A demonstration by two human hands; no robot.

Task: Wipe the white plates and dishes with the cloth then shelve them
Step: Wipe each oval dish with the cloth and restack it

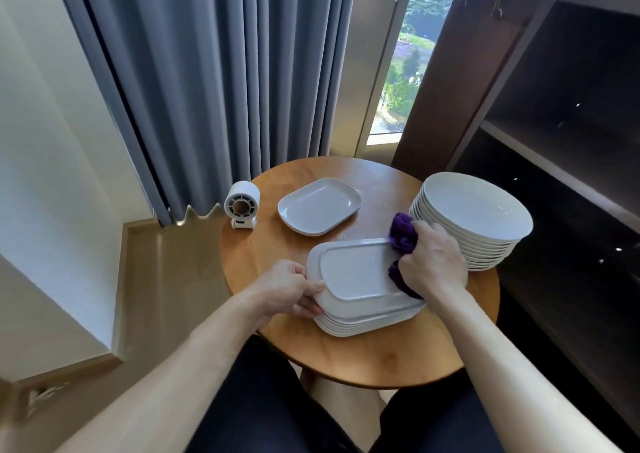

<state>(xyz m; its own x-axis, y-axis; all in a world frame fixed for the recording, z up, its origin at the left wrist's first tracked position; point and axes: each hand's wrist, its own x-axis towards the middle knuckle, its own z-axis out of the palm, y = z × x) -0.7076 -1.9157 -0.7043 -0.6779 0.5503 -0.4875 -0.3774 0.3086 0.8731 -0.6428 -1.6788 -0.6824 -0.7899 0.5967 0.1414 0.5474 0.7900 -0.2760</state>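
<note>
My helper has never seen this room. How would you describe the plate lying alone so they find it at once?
Find the round wooden table by the grey curtain. On its far side, between the small white fan and the tall stack of round dishes, lies one white plate. It is the only rectangular plate lying singly; the rest form a pile nearer the person.

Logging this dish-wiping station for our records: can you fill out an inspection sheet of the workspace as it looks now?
Surface: round wooden table.
Job's things: rectangular plate stack, cloth pressed on its top plate; single rectangular plate behind; round dish stack at right; purple cloth.
Clutter: small white fan at the table's left edge.
Grippers: left hand grips the top plate's edge; right hand holds the purple cloth.
Cables: nothing seen.
Surroundings: grey curtain, window, dark shelving at right.
</note>
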